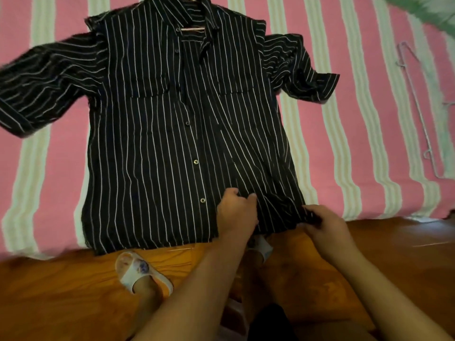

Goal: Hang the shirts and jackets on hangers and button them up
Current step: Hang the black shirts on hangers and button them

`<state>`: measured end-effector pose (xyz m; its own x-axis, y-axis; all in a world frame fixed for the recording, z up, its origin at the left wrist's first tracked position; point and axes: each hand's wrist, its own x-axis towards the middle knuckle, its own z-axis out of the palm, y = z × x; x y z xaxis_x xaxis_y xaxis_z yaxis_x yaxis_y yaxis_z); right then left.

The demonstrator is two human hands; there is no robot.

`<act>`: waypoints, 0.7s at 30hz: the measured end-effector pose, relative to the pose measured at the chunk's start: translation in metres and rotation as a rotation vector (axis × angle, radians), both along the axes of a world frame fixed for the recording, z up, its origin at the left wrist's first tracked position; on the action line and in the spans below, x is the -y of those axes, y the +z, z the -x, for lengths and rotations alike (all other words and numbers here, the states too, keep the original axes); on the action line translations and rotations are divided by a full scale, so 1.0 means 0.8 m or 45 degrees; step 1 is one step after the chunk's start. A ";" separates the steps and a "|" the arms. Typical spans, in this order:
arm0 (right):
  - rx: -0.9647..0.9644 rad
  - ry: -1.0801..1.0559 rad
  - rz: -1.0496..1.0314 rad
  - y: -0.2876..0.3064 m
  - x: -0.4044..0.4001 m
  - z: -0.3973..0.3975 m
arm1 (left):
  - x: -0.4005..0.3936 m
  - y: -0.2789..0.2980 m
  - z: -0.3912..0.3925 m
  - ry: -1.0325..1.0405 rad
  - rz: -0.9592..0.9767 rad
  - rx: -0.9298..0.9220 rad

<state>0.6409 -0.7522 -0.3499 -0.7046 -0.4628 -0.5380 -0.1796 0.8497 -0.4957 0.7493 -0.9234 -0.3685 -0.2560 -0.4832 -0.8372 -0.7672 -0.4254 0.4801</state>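
**Black pinstriped shirt on hanger, hem held at both hands**

Black fabric with thin white stripes made up the shirt (152, 134), which lay front-up and flat on a bed cover (357, 124) striped in pink and pale cream. Both short sleeves were spread outward. A hanger (193, 28) sat inside the shirt, its bar visible through the open collar.

The placket ran down the centre. Two metallic buttons (196, 161) showed on the lower half of the left front panel, and dark buttons were visible higher up. The lower fronts lay unfastened near the hem.

The left hand (236, 212) rested on the lower centre of the shirt, fingers curled into the cloth beside the placket. The right hand (325, 225) pinched the hem at the shirt's right lower corner. The two hands were near each other but apart.

A spare wire hanger (416, 112) lay on the cover, well apart from the shirt to the right. Below the bed edge, a wooden floor (61, 291) and a foot in a light sandal (140, 271) were visible.
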 end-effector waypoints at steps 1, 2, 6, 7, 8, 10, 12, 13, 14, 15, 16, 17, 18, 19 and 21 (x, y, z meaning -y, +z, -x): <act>-0.028 -0.018 0.009 0.000 -0.002 0.002 | -0.002 -0.002 0.013 -0.119 0.101 0.111; -0.075 -0.015 0.008 0.001 -0.003 0.004 | -0.001 -0.006 0.025 -0.221 0.164 0.195; -0.283 -0.040 0.006 0.006 -0.013 0.016 | 0.014 -0.019 0.040 -0.152 0.061 0.216; -0.360 -0.010 -0.014 0.007 -0.017 0.019 | 0.015 -0.018 0.036 -0.052 0.079 0.134; -0.444 0.068 -0.048 0.006 -0.022 0.022 | 0.014 -0.012 0.028 0.053 0.123 0.036; -0.591 0.310 -0.146 0.003 -0.026 0.024 | 0.007 0.006 0.004 0.290 0.154 -0.139; -0.681 0.582 -0.265 -0.008 -0.026 0.023 | 0.000 0.022 -0.020 0.453 0.152 -0.259; -0.696 0.699 -0.337 -0.017 -0.025 0.020 | -0.003 0.024 -0.031 0.465 0.191 -0.278; -0.677 0.785 -0.420 -0.025 -0.022 0.016 | -0.004 0.022 -0.041 0.434 0.236 -0.263; -0.649 0.841 -0.493 -0.028 -0.019 0.014 | -0.004 0.021 -0.048 0.368 0.265 -0.224; -0.625 0.860 -0.524 -0.030 -0.014 0.011 | -0.005 0.018 -0.058 0.263 0.259 -0.176; -0.606 0.836 -0.499 -0.030 -0.007 0.007 | -0.007 0.012 -0.071 0.127 0.218 -0.135; -0.578 0.779 -0.421 -0.026 0.003 0.002 | -0.007 0.006 -0.085 -0.032 0.157 -0.105; -0.531 0.708 -0.314 -0.020 0.017 -0.005 | -0.006 0.001 -0.101 -0.185 0.077 -0.077; -0.391 0.552 -0.093 -0.010 0.055 -0.024 | 0.007 -0.001 -0.132 -0.443 -0.098 -0.038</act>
<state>0.6600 -0.7959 -0.3576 -0.5875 -0.7152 -0.3787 -0.6490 0.6959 -0.3073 0.8549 -0.9293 -0.3695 -0.4189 -0.2990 -0.8574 -0.8586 -0.1769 0.4812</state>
